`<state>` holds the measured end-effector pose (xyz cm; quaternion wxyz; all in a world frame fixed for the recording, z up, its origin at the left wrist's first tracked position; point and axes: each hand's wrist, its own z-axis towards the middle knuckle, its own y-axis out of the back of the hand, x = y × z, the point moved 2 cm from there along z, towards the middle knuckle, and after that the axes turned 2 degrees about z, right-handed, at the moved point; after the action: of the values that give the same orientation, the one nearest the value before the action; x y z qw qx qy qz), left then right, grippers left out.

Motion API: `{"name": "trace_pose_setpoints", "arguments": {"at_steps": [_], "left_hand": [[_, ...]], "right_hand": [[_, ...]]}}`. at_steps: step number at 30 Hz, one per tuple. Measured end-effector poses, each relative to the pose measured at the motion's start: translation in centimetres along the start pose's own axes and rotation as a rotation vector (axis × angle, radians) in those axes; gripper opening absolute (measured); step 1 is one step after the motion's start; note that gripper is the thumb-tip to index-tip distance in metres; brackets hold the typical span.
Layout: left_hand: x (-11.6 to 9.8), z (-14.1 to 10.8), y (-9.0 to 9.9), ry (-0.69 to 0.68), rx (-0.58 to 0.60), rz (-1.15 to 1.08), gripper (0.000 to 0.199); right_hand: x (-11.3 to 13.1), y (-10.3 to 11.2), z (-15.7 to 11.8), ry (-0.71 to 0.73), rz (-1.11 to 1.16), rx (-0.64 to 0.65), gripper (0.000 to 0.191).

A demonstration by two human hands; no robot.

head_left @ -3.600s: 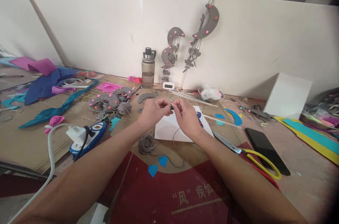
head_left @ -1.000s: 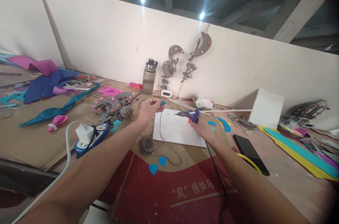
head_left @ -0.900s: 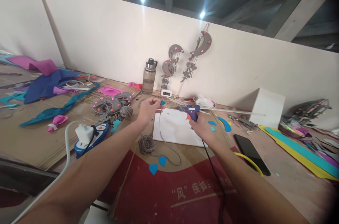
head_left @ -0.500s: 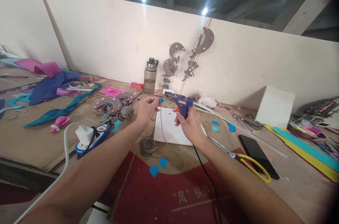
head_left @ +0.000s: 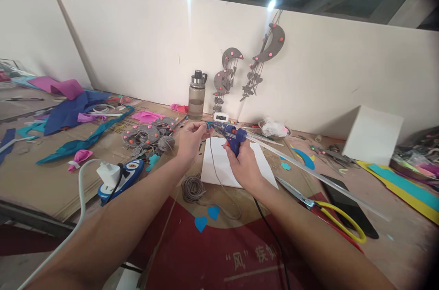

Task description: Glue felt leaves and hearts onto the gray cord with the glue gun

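My left hand [head_left: 190, 143] pinches a small blue felt piece [head_left: 208, 125] between thumb and fingers, and a grey cord [head_left: 213, 159] hangs down from it. My right hand [head_left: 245, 166] grips a blue hot glue gun [head_left: 233, 138], whose nozzle meets the blue piece at my left fingertips and partly covers it. A long clear glue stick [head_left: 291, 158] juts out of the gun's back. Below the hands lies a white board [head_left: 221, 171]. The cord runs down over it towards a grey cord coil [head_left: 192, 188]. Two blue felt hearts [head_left: 213, 212] lie nearer me.
Yellow-handled scissors [head_left: 310, 202] and a black phone [head_left: 350, 207] lie at right. A water bottle [head_left: 196, 98] and small digital clock [head_left: 221, 117] stand by the wall. Grey moon ornaments [head_left: 151, 134] and a blue power strip [head_left: 132, 173] are at left. The gun's black cable [head_left: 270, 228] trails towards me.
The glue gun's nozzle has come down and left onto the blue piece at my left fingertips. My head view has shifted slightly, revealing the clock's display and more of the glue stick.
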<state>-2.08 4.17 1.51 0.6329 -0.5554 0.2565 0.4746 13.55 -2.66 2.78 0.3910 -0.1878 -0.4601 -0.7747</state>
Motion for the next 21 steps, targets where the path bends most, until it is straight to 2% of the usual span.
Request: {"name": "trace_pose_setpoints", "arguments": {"at_steps": [21], "left_hand": [[-0.11, -0.19, -0.12, -0.031, 0.006, 0.028, 0.018]], "right_hand": [[0.18, 0.00, -0.27, -0.013, -0.009, -0.035, 0.026]]}}
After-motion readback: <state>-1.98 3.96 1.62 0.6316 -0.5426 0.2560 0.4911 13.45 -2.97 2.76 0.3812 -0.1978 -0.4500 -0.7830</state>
